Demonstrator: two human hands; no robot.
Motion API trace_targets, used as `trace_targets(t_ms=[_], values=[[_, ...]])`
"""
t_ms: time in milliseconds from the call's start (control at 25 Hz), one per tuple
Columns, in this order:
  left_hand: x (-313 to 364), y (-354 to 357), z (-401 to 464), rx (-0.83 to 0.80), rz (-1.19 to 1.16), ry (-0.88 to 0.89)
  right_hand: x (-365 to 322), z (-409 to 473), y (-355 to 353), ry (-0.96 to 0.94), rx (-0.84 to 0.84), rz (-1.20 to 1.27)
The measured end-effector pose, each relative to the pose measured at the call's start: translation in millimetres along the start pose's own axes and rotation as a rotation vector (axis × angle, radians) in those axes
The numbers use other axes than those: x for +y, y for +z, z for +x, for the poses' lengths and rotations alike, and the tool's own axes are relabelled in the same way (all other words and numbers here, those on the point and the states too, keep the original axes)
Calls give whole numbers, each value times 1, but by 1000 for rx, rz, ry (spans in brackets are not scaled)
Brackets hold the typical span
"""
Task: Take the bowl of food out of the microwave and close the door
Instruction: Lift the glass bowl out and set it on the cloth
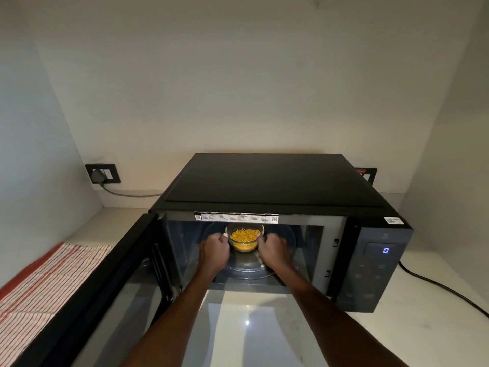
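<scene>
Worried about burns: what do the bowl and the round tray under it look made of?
The bowl looks like clear glass: the yellow food shows through its wall. The tray also seems clear glass, glossy, with the dark floor visible through it. Both hands grip the bowl.

We grip the clear glass bowl of yellow food (244, 239) inside the black microwave (275, 181); its roof sits low above our hands, the open black door (111, 282) flanks left, white counter (248, 324) lies clear behind.
</scene>
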State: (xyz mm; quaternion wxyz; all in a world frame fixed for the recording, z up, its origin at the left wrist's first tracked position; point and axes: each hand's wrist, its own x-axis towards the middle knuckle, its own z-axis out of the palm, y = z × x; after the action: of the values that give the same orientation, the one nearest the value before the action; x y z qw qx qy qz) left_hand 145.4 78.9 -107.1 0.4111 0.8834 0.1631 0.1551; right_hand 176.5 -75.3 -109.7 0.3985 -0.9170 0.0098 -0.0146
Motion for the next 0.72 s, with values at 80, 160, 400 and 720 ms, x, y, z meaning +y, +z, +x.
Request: trace_targets(t_ms=[80, 160, 400, 720], values=[[-2, 4, 5, -10, -13, -8, 2, 6, 7, 8, -29, 41], [-4, 6, 11, -3, -12, -7, 3, 9, 13, 16, -33, 43], [-11, 14, 21, -44, -60, -46, 5, 22, 21, 94, -37, 124], [-10, 26, 19, -45, -362, -197, -6, 28, 15, 231, -83, 234]])
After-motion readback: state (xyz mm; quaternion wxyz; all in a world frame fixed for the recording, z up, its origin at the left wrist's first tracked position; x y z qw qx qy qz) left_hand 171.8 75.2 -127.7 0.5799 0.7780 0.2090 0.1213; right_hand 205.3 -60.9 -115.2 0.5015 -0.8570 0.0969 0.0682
